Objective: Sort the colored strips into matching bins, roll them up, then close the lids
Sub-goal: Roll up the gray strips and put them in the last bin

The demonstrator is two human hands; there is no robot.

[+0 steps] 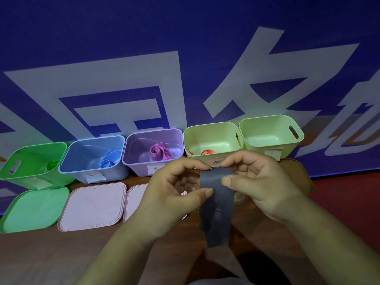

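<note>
Grey strip (pixel 217 204) is held upright at the centre of the view, near the wearer, its top edge pinched by both hands while the lower end hangs free above the table (pixel 51 260). The left hand (pixel 174 194) grasps it at 9 o'clock with thumb and forefinger; the right hand (pixel 253 182) grasps it at 3 o'clock the same way. Rolling is judged to be the step in hand, only just begun: no coil can be seen at the top edge yet. The next move calls for the top edge to be turned over on itself and wound down, the tail being kept straight.

Beyond the hands, at 9 to 10 o'clock, 3 lids lie flat on the table: a green lid (pixel 33 208), a pink lid (pixel 92 204) and a second pink lid (pixel 135 200), partly hidden by the left hand. A brown lid (pixel 300 173) shows at 2 o'clock behind the right hand.

Farther off, 5 open bins stand in a row: a green bin (pixel 30 161) holding a green roll, a blue bin (pixel 92 157), a purple bin (pixel 154 149), a pale bin (pixel 211 138) holding an orange roll, and an empty pale bin (pixel 271 134) at 1 o'clock. That last bin is judged the likely target. Nothing blocks the way to it; all lids are yet to be closed.
</note>
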